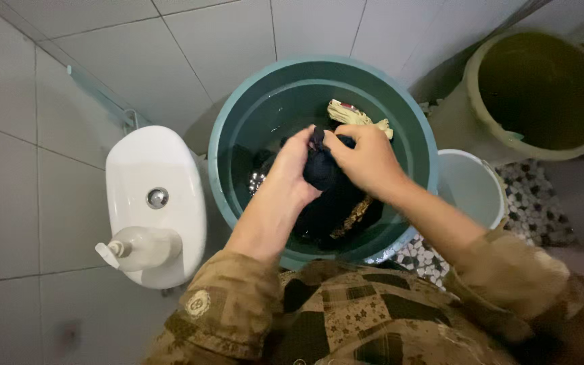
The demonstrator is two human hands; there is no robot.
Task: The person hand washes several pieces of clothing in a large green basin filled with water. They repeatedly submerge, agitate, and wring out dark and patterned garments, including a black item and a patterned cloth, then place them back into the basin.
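At far left a white ceramic toilet cistern point(157, 203) carries a white pump bottle point(140, 247). Over the round teal plastic basin point(238, 128) of water, the left hand point(290, 170) and right hand point(368, 159) both clench a wet dark cloth point(322, 169), apparently mid-scrub; rubbing on calls for a firm two-handed grip. A white bucket point(471, 186) and olive tub point(542, 91) stand right.
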